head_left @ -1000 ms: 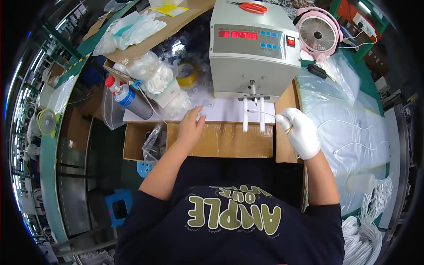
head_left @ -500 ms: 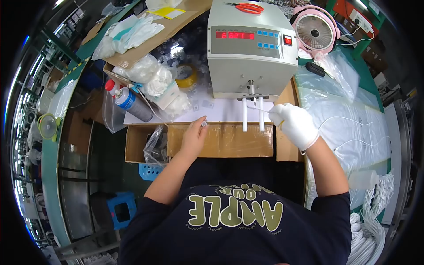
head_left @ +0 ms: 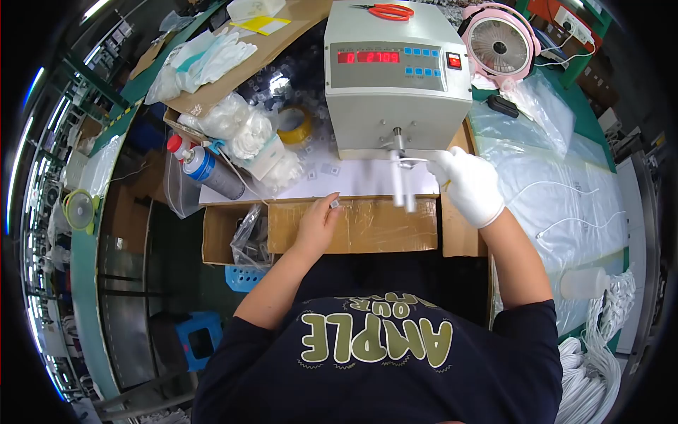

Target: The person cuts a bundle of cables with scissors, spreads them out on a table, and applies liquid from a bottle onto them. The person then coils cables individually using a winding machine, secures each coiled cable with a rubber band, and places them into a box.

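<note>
My bare left hand (head_left: 317, 227) is closed at the front edge of the worktop, with a small clear square piece (head_left: 335, 204) pinched at its fingertips. My right hand, in a white glove (head_left: 472, 185), is closed round a thin white cable (head_left: 414, 160). That cable leads left from the glove to the winding machine's spindle (head_left: 398, 140). Two white rods (head_left: 397, 185) on the spindle are smeared by motion. The grey winding machine (head_left: 367, 116) shows lit red digits above the spindle. What lies inside the glove's grip is partly hidden.
Red-handled cutters (head_left: 390, 11) lie on the machine, beside a pink fan (head_left: 500, 46). To the left stand a spray can (head_left: 210, 172), yellow tape (head_left: 294, 124) and bagged white bundles (head_left: 251, 134). Plastic sheets (head_left: 558, 187) and bundled white cables (head_left: 592, 378) are on the right.
The rods, sharp and apart before, are now blurred by turning. The display digits have changed. Both hands keep their grips, and the left hand sits slightly further right in view.
</note>
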Motion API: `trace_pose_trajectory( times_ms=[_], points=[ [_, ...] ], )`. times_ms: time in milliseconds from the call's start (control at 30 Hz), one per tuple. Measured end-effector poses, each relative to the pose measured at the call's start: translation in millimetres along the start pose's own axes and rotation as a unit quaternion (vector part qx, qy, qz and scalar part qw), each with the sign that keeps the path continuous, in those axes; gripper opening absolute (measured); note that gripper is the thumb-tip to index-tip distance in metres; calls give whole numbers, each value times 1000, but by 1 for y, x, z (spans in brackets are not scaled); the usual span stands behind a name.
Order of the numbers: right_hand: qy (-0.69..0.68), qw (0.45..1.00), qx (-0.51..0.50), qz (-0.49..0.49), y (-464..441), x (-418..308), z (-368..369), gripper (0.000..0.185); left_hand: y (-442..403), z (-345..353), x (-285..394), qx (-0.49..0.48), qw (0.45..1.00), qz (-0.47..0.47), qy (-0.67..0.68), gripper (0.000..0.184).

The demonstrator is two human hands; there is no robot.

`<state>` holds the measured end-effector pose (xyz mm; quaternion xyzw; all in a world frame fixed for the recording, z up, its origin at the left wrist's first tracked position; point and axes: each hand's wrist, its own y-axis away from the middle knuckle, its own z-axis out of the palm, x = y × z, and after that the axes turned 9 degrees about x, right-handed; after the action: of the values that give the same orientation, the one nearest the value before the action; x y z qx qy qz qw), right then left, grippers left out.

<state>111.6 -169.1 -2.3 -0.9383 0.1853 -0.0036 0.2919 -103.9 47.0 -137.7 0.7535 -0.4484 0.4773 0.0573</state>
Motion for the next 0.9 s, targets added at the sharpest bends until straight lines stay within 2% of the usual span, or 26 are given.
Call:
trace_pose_trajectory(
  times_ms=[67,167,267,367,433,467,567,667,700,733,767,867,900],
  points=[
    [-28,999,7,-19,11,13,4,9,0,-6,-2,-6,1000,-17,-1,31],
    [4,999,-18,-32,32,31,19,8,0,-9,-3,5,998,-41,45,31],
    [-25,999,-39,-21,31,31,3,7,-2,-6,-2,-1,999,-21,41,31],
    [-33,998,-14,-47,22,9,2,3,-13,6,19,-21,999,27,15,31],
    [-27,999,-30,-27,19,-11,9,12,-23,15,27,-22,998,57,17,31],
    [-31,999,-2,-37,22,-12,14,16,-27,17,30,-22,997,73,17,31],
    [-22,998,-44,-25,36,-11,17,21,-36,8,37,-8,996,88,14,31],
    [-114,973,-106,172,41,-37,28,32,-48,11,50,11,996,65,57,31],
    [-200,942,-113,245,45,-44,42,42,-53,13,63,6,994,70,81,31],
    [-365,880,-35,303,46,-57,59,42,-61,18,84,4,992,76,105,32],
    [-516,783,45,345,43,-70,78,43,-71,22,102,4,988,83,130,32],
    [-669,533,248,454,28,-95,144,41,-93,37,139,-95,987,104,73,30],
    [-708,484,248,450,25,-96,148,46,-96,33,147,-141,985,89,40,29]
  ],
)
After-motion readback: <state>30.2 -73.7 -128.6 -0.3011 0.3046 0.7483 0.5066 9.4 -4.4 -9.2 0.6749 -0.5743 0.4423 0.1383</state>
